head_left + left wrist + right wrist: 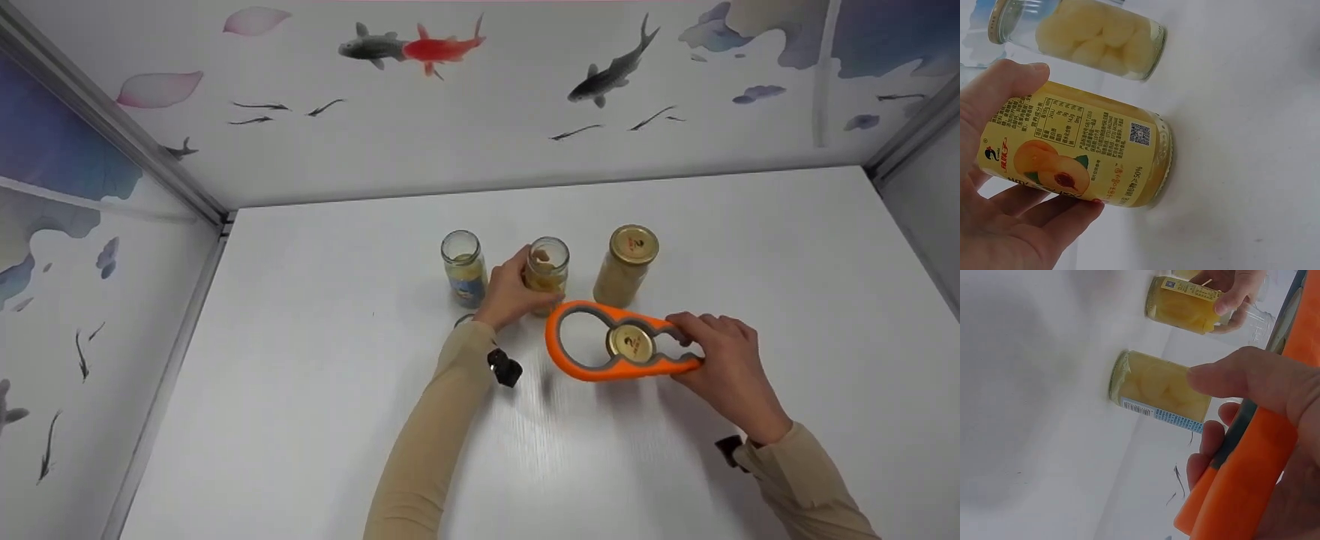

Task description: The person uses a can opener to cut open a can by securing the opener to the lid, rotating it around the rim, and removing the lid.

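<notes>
My left hand point(514, 294) grips the side of a lidless glass jar point(549, 274) with its thumb and fingers. A yellow label with peaches shows on this peach jar point(1072, 152) in the left wrist view, where it stands upright on the table. My right hand point(726, 367) holds an orange and grey jar opener point(646, 370) by its narrow end, raised in front of the jars. A gold lid point(630, 343) sits within the opener's middle notch. Beside the peach jar, to the right, stands a gold-capped jar of pale fruit point(622, 274).
Left of the peach jar stands another uncapped glass jar point(466, 279) with a blue label. Part of a round rim point(464, 320) shows beside my left wrist, mostly hidden. A white table point(300, 390) lies beneath, with printed fish panels point(487, 135) behind and to the left.
</notes>
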